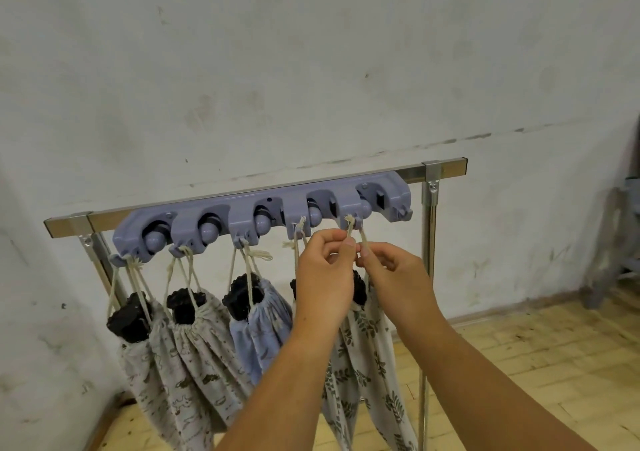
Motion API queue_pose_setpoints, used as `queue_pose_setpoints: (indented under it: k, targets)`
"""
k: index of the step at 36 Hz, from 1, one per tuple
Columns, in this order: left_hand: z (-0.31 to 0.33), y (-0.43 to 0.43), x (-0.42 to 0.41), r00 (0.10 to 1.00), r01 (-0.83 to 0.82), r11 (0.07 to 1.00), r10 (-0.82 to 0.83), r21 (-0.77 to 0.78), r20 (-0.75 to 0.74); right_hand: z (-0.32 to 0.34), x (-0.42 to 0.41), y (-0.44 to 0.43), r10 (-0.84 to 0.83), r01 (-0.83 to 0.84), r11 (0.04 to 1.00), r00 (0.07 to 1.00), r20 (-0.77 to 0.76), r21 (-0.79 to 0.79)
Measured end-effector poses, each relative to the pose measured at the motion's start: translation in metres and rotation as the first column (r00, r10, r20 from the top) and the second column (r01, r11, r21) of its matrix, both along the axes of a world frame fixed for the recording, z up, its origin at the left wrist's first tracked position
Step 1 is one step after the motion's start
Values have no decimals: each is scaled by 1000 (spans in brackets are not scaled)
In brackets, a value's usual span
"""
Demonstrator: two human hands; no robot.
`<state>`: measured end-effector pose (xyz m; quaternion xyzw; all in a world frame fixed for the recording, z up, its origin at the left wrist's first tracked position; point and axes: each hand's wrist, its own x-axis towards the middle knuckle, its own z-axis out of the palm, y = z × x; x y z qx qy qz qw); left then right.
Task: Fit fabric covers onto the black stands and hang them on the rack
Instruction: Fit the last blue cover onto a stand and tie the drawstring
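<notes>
My left grip (325, 270) and my right grip (391, 270) were raised side by side in front of the purple rack (263, 215), which was fixed on a metal rail (446, 168). Each grip was pinching the pale cord (349, 230) between thumb and forefinger, just under a hook near the right end of the rack. This cord belonged to the leaf-print cover (367, 339), which hung below my grips with the black stand (360, 289) showing out of its gathered mouth.

To the left, the far-left cream cover (145, 374), the second cream cover (197, 353) and the blue cover (259, 329) hung by their cords from their own hooks, each with a black top sticking out. One more cord hung beside my left grip; what it carried was mostly hidden behind my wrist. Behind was a stained white wall (311, 69), and below a wooden floor (554, 364).
</notes>
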<state>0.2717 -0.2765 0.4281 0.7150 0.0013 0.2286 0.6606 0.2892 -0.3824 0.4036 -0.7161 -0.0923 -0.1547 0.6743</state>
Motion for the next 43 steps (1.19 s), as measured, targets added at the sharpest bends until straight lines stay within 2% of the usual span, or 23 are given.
queue_pose_setpoints:
  k: [10, 14, 16, 20, 23, 30, 35, 37, 43]
  targets:
    - [-44, 4, -12, 996, -13, 998, 18, -56, 87, -39, -9, 1, -147, 154, 980, 987, -59, 128]
    - [-63, 6, -13, 994, 7, 994, 5, -108, 113, -61, -21, 3, -160, 170, 977, 984, -84, 127]
    - [-73, 6, -15, 994, 13, 994, -2, -105, 111, -74, -29, 4, -154, 174, 969, 981, -120, 178]
    - [-98, 10, -20, 997, 37, 991, -28, -127, 76, -105, -34, 6, -189, 202, 975, 974, -121, 97]
    - [-130, 19, -27, 999, 45, 995, -45, -92, 6, -142, -38, 9, -217, 222, 975, 963, -162, 11]
    - [-206, 42, -43, 987, 28, 999, -31, -20, -158, -217, -59, 11, -210, 198, 978, 941, -265, -71]
    - [-263, 55, -55, 974, 29, 1000, -31, -13, -225, -270, -73, 16, -215, 188, 976, 925, -314, -113]
    - [-290, 60, -59, 970, 2, 999, 11, 55, -242, -294, -79, 19, -210, 179, 976, 913, -348, -120]
    - [-369, 74, -67, 902, -28, 993, 74, 112, -425, -355, -97, 21, -206, 139, 975, 859, -469, -173]
